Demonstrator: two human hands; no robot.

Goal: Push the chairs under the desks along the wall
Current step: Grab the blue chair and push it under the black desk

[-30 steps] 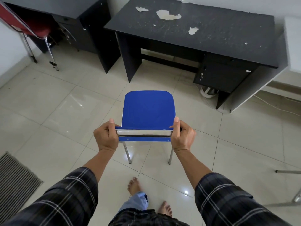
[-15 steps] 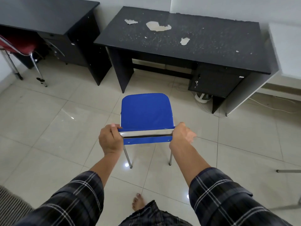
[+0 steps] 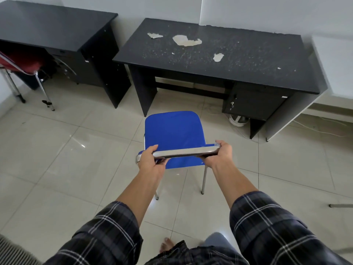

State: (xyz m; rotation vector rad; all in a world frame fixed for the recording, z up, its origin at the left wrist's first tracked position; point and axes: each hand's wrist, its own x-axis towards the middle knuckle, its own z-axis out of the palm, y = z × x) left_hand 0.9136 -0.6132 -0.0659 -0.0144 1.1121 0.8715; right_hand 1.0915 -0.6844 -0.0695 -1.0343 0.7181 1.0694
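Note:
A blue chair (image 3: 174, 131) with chrome legs stands on the tiled floor just in front of a black desk (image 3: 214, 56) whose top has peeled patches. My left hand (image 3: 150, 161) grips the left end of the chair's chrome back rail, and my right hand (image 3: 219, 155) grips the right end. The seat's front edge is level with the desk's left leg panel, and the kneehole behind it is open. A red chair (image 3: 21, 64) sits partly under a second black desk (image 3: 55, 29) at the far left.
The desk with the peeled top has a drawer unit (image 3: 254, 102) on its right side, with a white round object (image 3: 237, 120) and cables on the floor beneath. A striped mat (image 3: 13, 253) lies at the bottom left. Another chair's leg (image 3: 341, 205) pokes in at right.
The blue chair has moved forward toward the desk with the peeled top, both hands still on its back rail. I have stepped closer, and the desks fill more of the view.

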